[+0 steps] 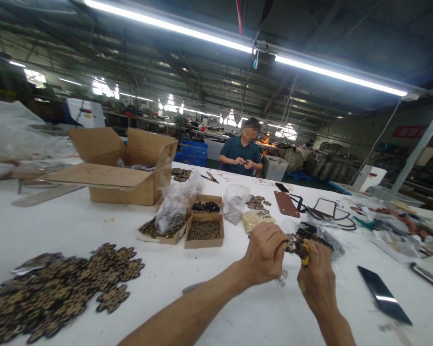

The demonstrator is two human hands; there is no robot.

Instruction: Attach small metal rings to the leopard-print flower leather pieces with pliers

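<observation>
Together, left hand (265, 252) holding leopard piece (293, 242), right hand (315, 278) yellow-handled tool (305, 260) upright

Both bare forearms reached forward; left hand (265, 252) and right hand (315, 276) were curled closed, close together, knuckles up.

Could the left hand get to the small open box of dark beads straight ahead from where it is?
Probably yes. The left hand is closed on a leopard-print piece, so it would have to let go first; bare white table lies between it and the box.
</observation>
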